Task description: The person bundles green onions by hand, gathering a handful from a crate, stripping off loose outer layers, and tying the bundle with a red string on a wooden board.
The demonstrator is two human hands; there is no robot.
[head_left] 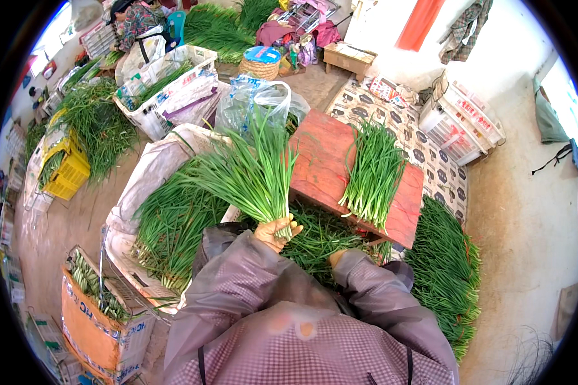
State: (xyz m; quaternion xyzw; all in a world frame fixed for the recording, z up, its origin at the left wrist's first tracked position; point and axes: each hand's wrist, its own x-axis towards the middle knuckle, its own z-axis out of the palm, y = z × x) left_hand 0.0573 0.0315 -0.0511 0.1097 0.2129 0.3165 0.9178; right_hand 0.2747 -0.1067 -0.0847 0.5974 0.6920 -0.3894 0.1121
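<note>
My left hand [277, 234] is closed round the pale stem ends of a bunch of garlic chives [263, 170], whose green leaves fan up and to the left. Lower and to the right, my right hand [336, 258] reaches down among loose chives [315, 232] in front of my lap; its fingers are hidden by sleeve and leaves. A low red wooden table [318, 154] stands just ahead. Across its right half lies another bunch of chives [374, 173], stems toward me. To my left, a white lined crate [125, 199] holds more chives.
A big chive heap [440, 276] lies at my right. Plastic bags [253, 106] and a white crate [167, 106] stand beyond the table. Left are a yellow crate [70, 170] and a carton-sided crate [90, 321]. Another person [146, 29] sits far left; stacked crates [459, 119] stand right.
</note>
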